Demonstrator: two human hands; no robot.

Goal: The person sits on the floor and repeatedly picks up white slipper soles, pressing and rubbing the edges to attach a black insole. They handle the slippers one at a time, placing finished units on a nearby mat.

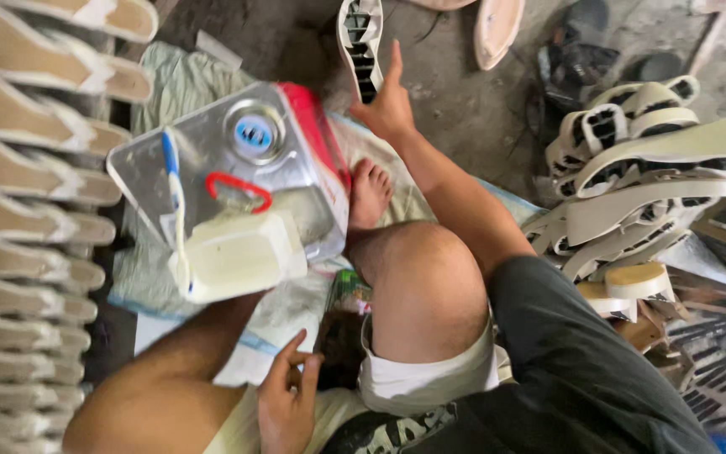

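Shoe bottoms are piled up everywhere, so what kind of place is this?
Probably a small shoemaking workshop. Rows of finished soles lie at one side, a heap of bare heel pieces at the other, and the right hand touches one sole on the floor.

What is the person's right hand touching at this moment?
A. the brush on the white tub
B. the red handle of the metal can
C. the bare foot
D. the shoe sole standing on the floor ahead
D: the right hand reaches forward with its fingers against the shoe sole on the floor, well apart from the metal can and the left hand near the lap.
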